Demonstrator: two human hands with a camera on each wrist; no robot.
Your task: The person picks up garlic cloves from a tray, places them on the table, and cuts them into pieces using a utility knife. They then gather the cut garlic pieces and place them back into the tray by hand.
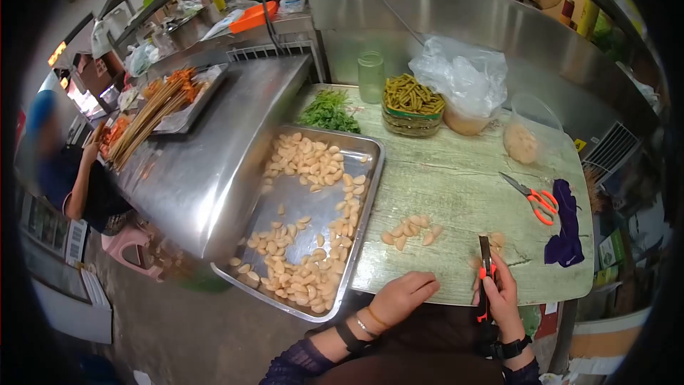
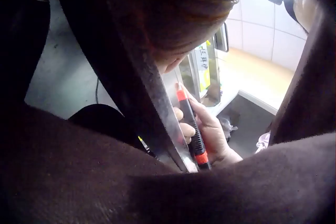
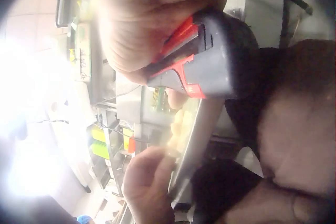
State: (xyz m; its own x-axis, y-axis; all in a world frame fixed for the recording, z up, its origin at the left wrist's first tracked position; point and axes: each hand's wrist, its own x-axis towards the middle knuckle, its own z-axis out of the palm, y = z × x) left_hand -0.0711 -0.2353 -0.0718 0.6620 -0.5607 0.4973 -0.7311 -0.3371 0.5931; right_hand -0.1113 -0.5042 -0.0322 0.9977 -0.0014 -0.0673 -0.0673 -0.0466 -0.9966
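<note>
In the head view my right hand [image 1: 501, 292] grips a red-and-black handled cutter [image 1: 484, 281], its dark blade pointing away over the table's front edge. The left wrist view shows the same hand [image 2: 214, 137] around the handle [image 2: 193, 129]; in the right wrist view the handle end [image 3: 210, 61] juts from the palm [image 3: 152, 14]. My left hand [image 1: 399, 301] lies by the front edge, fingers loosely bent toward the right, with nothing visible in it. Pale cloves [image 1: 411, 228] lie beyond it, and a few more [image 1: 496, 240] sit behind my right hand.
A metal tray [image 1: 370, 224] of cloves stands left, with green herbs [image 1: 330, 110] behind. Across the back are a green jar [image 1: 370, 77], cut green beans [image 1: 413, 96], a plastic bag [image 1: 463, 75] and a tub [image 1: 524, 139]. Scissors [image 1: 534, 199] and purple cloth [image 1: 566, 228] lie right. A person [image 1: 78, 171] sits left.
</note>
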